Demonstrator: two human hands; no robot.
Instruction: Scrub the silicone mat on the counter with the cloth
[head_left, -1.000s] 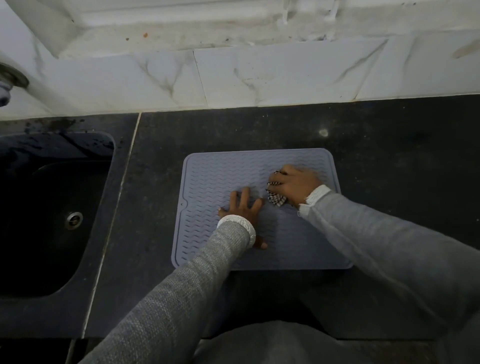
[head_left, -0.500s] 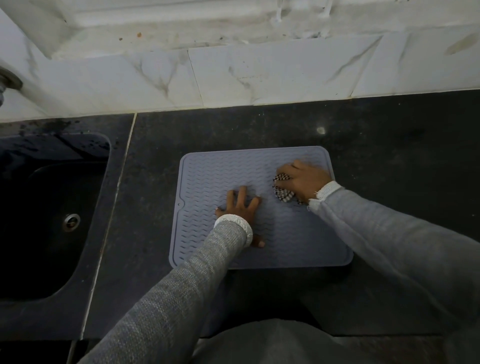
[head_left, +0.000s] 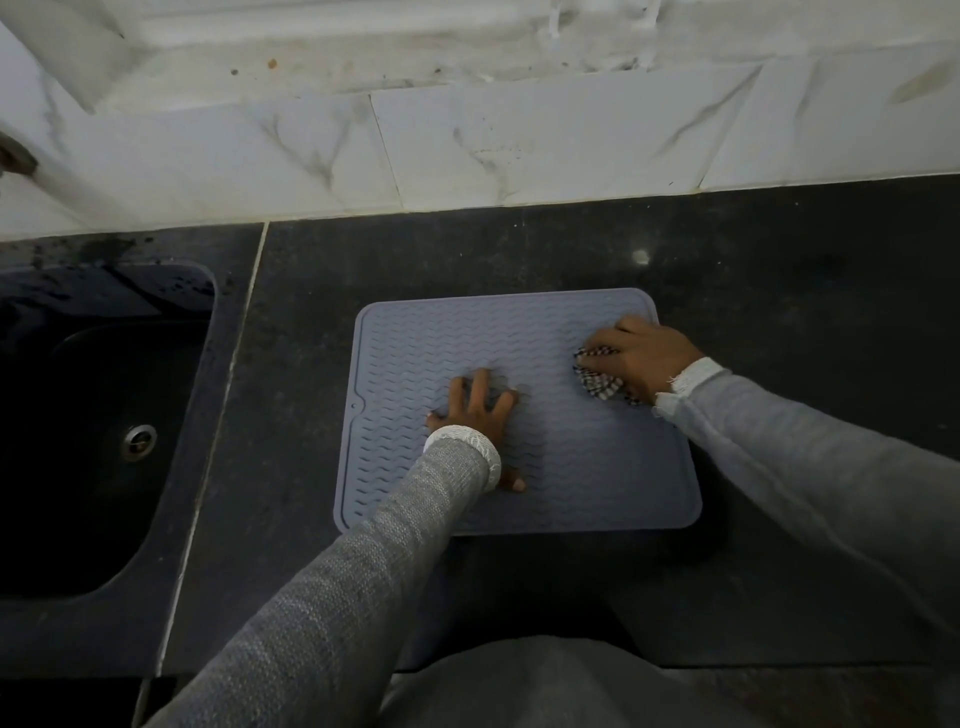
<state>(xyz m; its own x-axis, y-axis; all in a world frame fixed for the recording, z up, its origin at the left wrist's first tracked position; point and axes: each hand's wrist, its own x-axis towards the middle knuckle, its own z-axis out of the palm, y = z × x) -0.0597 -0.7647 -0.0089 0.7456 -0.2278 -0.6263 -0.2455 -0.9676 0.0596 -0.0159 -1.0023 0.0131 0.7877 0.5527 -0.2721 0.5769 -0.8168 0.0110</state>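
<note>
**Two hands on the mat, one spread flat, one closed on the cloth**

The fingers (head_left: 484, 387) of our left hand (head_left: 478, 415) are spread wide and pressed flat on the mat, gripping nothing, with the thumb poking out below the cuff toward the near edge. The fingers of our right hand (head_left: 641, 358) are curled down over a bunched cloth, holding it against the mat's far right corner.

From largest to smallest, we see the dark speckled stone counter (head_left: 779, 291), which fills most of the view and runs back to a wall of white marble-veined tiles (head_left: 519, 140). To the left, set into the counter, lies a black rectangular sink (head_left: 171, 364) with a round metal drain (head_left: 139, 441) in its floor.

The grey-blue rectangular silicone mat with raised wavy ribs (head_left: 426, 353) lies flat on the counter, right of the sink and apart from it, with its near edge partly hidden by our left forearm. Both our arms wear grey knit sleeves (head_left: 337, 597) with pale cuffs.

Smallest is the black-and-white checked cloth (head_left: 597, 382), crumpled into a wad. It sticks out from under our right palm on the side facing the left hand and rests on the mat's ribs. The two hands are near each other but do not touch.
</note>
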